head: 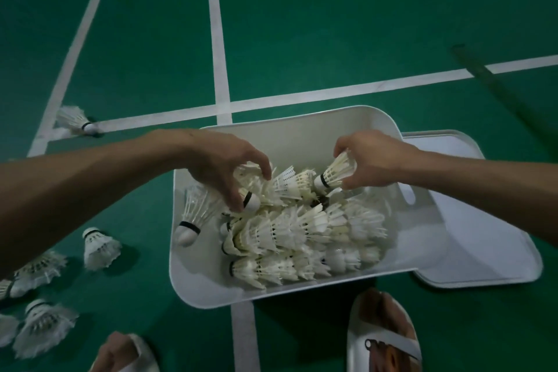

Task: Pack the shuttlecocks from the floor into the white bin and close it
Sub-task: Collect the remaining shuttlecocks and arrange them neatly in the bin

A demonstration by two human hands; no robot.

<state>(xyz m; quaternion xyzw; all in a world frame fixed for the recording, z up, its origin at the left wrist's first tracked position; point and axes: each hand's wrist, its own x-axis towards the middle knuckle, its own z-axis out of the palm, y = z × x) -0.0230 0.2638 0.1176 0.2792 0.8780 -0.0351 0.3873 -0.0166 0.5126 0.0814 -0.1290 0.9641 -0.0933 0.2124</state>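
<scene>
Green floor (332,24), white bin (193,275) open on it, lid (483,238) flat at its right.
I see the left hand (222,164) curled round a shuttlecock bunch (256,187) over the bin, the right hand (374,160) pinching a single shuttlecock (333,175) by its feathers; loose shuttlecocks (99,248) lie left.

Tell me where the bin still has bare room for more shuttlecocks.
The white bin is bare at its far end, between the far wall, the left hand and the right hand, and in a strip at the near-left corner. The middle and right are crowded with stacked shuttlecocks.
</scene>
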